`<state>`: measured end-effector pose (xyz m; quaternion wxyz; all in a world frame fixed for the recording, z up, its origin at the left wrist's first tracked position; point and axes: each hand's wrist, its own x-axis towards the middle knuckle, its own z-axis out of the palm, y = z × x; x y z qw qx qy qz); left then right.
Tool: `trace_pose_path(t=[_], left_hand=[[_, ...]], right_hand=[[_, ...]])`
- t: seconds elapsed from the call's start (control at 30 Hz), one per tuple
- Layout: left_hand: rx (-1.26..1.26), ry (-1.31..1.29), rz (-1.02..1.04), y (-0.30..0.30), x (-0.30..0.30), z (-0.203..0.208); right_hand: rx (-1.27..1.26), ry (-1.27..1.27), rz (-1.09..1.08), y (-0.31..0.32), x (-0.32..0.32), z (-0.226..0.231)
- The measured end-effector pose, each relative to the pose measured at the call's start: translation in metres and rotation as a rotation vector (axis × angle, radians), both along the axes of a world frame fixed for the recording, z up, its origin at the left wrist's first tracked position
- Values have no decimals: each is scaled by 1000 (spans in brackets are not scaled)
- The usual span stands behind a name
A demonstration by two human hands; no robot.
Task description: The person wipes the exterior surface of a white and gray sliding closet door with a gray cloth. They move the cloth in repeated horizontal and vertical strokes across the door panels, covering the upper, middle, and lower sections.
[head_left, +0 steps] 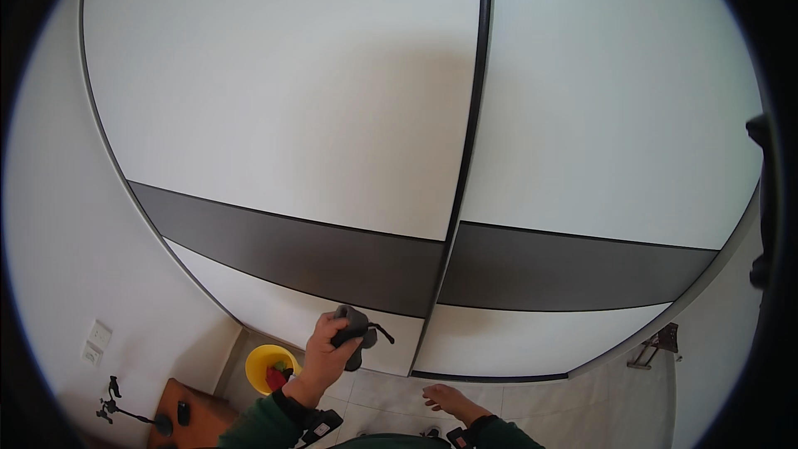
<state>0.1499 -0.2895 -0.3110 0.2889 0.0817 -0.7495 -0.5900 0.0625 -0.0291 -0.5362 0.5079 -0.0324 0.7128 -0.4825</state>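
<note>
In front of the lower part of a white sliding wardrobe door (pixel 274 108), my left hand (pixel 320 359) is closed round a dark grey object (pixel 352 331). This object has rounded, thick parts and a short black strap (pixel 382 332) sticking out to the right. Its exact kind is not clear, and my palm and fingers hide part of it. Lower down and to the right, my right hand (pixel 447 400) hangs over the floor, fingers loosely bent and a little apart, with nothing in them. Dark devices are strapped to both wrists.
A second white door (pixel 615 108) stands to the right, past a dark vertical edge. Grey bands cross both doors. At lower left are a yellow bucket (pixel 259 357) with coloured things inside, a brown cabinet (pixel 195 417) and a black stand (pixel 125 409). A brown folding item (pixel 662 339) stands far right.
</note>
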Motion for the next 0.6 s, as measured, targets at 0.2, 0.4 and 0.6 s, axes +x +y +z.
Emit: trace_pose_path(t=[0.2, 0.4, 0.6], left_hand=[[-907, 698, 424, 8, -56, 126], [-1331, 513, 377, 39, -104, 80], [-1355, 249, 123, 35, -92, -40]], right_hand=[[311, 1120, 1178, 127, -1, -117], [176, 412, 12, 209, 48, -199], [221, 422, -51, 267, 56, -251]])
